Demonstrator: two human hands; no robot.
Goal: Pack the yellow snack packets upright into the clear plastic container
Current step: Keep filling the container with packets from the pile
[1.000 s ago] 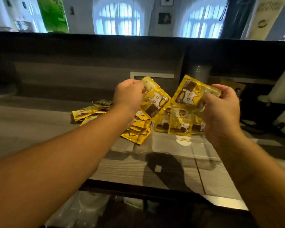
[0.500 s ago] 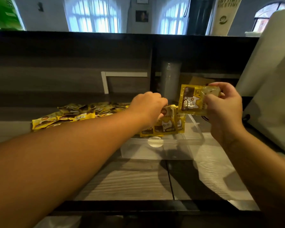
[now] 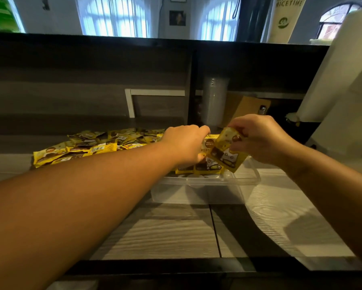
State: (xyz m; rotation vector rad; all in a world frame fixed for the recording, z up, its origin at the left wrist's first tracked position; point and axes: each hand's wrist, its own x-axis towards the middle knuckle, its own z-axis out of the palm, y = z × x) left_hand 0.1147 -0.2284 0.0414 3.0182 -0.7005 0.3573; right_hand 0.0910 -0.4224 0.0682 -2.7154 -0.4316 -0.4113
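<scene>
Few yellow foil snack packets stand in the clear rectangular plastic container; a large heap of loose yellow packets waits at 10 o'clock; left hand curls onto the standing row, right hand pinches one yellow packet

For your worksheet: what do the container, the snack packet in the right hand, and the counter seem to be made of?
Container: clear, smooth plastic, since the counter shows through its walls.
Snack packet: thin, glossy printed film, probably plastic or foil laminate; it bends and glints.
Counter: grey wood-grain surface, matt; solid wood or laminate cannot be told.
</scene>
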